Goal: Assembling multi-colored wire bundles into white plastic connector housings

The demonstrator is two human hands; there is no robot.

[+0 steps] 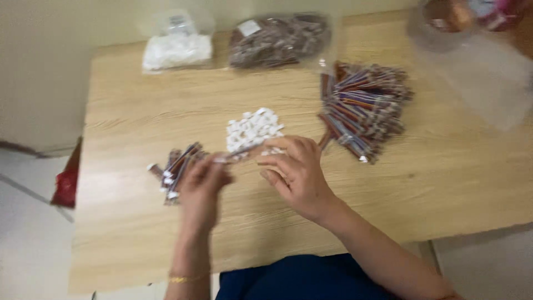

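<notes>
Just between both hands (252, 175), a thin wire bundle (244, 150).

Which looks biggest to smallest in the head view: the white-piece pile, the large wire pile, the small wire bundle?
1. Large wire pile, clearly the biggest.
2. White-piece pile.
3. Small wire bundle, partly hidden by the left hand, so its rank against the white pile is unsure.

Head view, downward (close) over table (388, 183)

Clear bags (176, 49) — red packet (66, 186).
</notes>
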